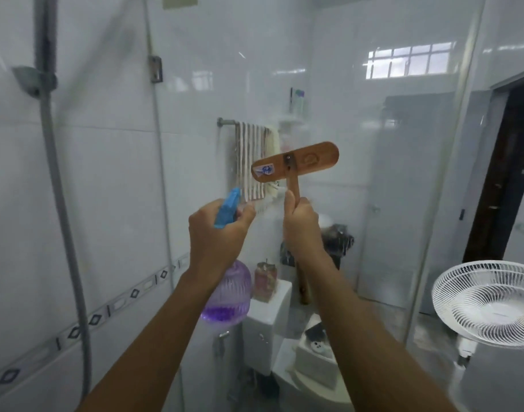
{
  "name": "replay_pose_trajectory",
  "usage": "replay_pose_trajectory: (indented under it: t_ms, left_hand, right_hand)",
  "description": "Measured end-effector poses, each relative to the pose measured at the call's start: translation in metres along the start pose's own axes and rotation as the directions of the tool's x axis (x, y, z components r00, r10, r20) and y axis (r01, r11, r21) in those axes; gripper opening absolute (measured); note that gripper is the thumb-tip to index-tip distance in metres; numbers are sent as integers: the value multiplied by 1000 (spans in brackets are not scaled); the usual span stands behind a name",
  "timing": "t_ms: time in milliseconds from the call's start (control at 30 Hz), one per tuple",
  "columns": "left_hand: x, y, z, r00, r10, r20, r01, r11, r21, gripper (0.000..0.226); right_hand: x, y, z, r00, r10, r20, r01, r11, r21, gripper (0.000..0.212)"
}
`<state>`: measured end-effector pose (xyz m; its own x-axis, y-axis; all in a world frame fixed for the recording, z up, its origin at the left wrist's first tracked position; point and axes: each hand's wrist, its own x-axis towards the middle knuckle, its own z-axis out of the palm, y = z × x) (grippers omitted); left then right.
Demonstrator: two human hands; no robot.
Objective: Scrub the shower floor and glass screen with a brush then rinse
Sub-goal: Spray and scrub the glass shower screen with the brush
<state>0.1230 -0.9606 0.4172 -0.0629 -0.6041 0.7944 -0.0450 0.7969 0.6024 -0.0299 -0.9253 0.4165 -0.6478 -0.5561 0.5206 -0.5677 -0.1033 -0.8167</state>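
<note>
left forearm (153,337) and right forearm (373,331) rise from the bottom edge to mid-frame. left hand (217,233) curls round a spray bottle (228,292) neck; right hand (302,230), thumb up, fists a brush (296,162) handle.

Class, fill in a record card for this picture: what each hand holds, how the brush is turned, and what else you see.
Left hand: grips the spray bottle by its blue trigger head
Right hand: grips the brush by its handle, head raised
Facing camera: the brush's wooden back
Through glass screen: striped towel on a rail
Far right: white fan
</note>
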Motion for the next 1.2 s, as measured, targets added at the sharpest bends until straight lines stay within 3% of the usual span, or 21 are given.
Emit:
replay_pose_trajectory:
  t_ms: [167,333,567,667,800,900,1000,1100,1200]
  left_hand:
    - [-20,-30,1,999,-47,-16,48,997,60,33]
    - [-51,-56,11,992,-104,-67,110,990,89,28]
    - [-150,-125,24,932,-308,-189,338,929,153,24]
    - [-212,-154,23,880,-385,-277,444,875,192,24]
    - [-302,-189,7,810,-462,-361,568,772,286,19]
    - [-387,-217,-14,737,-536,-411,669,664,334,19]
    - [-473,-238,-29,657,-608,-447,753,556,352,22]
    - [-572,-268,-42,571,-670,-474,820,437,369,15]
    - [-674,-304,-54,463,-729,-505,881,314,354,3]
  right_hand:
    - [-73,83,34,984,173,46,-175,984,43,56]
    - [-112,127,55,954,243,177,-250,968,22,42]
    - [-159,193,83,869,329,370,-359,933,11,33]
    - [-191,229,90,767,371,523,-423,906,-23,40]
    - [-245,287,101,575,453,681,-505,852,-139,43]
    - [-298,341,111,352,532,770,-549,783,-291,29]
    - [-361,398,119,134,626,769,-585,676,-448,24]
    - [-429,459,134,-3,696,718,-565,591,-575,18]
    - [-501,525,155,-94,757,647,-512,521,-683,10]
